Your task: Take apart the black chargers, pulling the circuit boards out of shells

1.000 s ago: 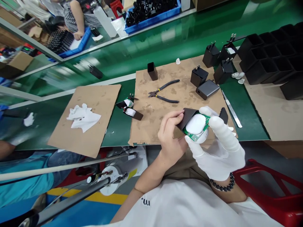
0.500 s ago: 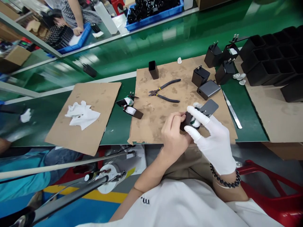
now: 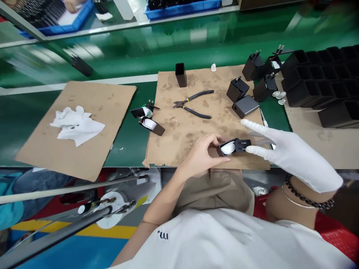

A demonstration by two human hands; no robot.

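Observation:
My bare left hand (image 3: 200, 154) grips a black plug charger housing (image 3: 215, 150) low over the cardboard. White-wrapped innards show in its mouth, and a black prong plate (image 3: 242, 145) hangs out on the right. In a white glove, my right hand (image 3: 291, 151) is spread, thumb and forefinger apart, just right of that plate. Partly behind the gloved fingers lies a thin metal blade (image 3: 263, 117); I cannot tell whether they touch it. Diagonal cutting pliers (image 3: 193, 104) lie with handles apart on the cardboard mat (image 3: 168, 149).
Assembled chargers (image 3: 238, 89) and a grey-topped one (image 3: 246, 107) stand at right, before rows of empty black housings (image 3: 305, 89). A lone housing (image 3: 181, 76) stands at the back. An opened charger (image 3: 151, 125) lies left, beyond it crumpled white gloves (image 3: 77, 125).
My right hand has let go of the charger and moved right, opening its fingers. The left hand keeps the housing, now turned with its plate pointing right. The view has shifted.

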